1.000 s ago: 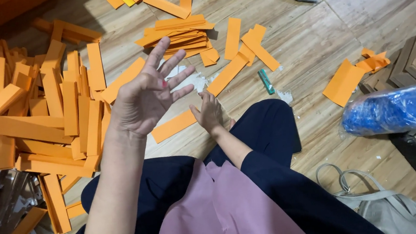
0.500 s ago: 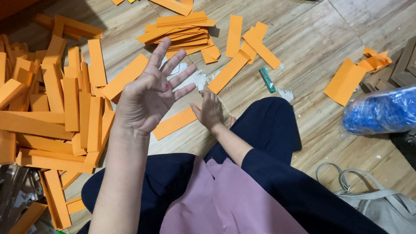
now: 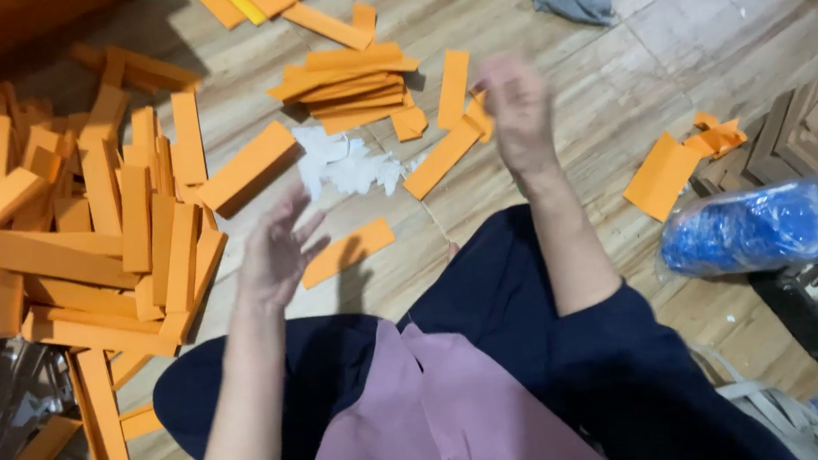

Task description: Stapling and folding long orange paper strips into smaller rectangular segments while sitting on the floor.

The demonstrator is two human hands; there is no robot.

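Hovering empty over orange strip (image 3: pixel 348 252), left hand (image 3: pixel 278 251) spread; right hand (image 3: pixel 517 112) blurred, grip unclear.

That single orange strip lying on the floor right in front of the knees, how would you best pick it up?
The orange strip lies flat and alone on the wooden floor, tilted, its right end higher. Probably pinch it across its narrow width near the middle, coming from above. The left hand hovers closest, empty and open.

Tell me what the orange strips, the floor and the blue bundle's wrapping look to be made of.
Orange strips: probably matte card or paper, flat with clean-cut edges. Floor: wood-look planks, grain and seams visible, maybe laminate. Blue bundle's wrapping: clear glossy plastic film, shiny and wrinkled.
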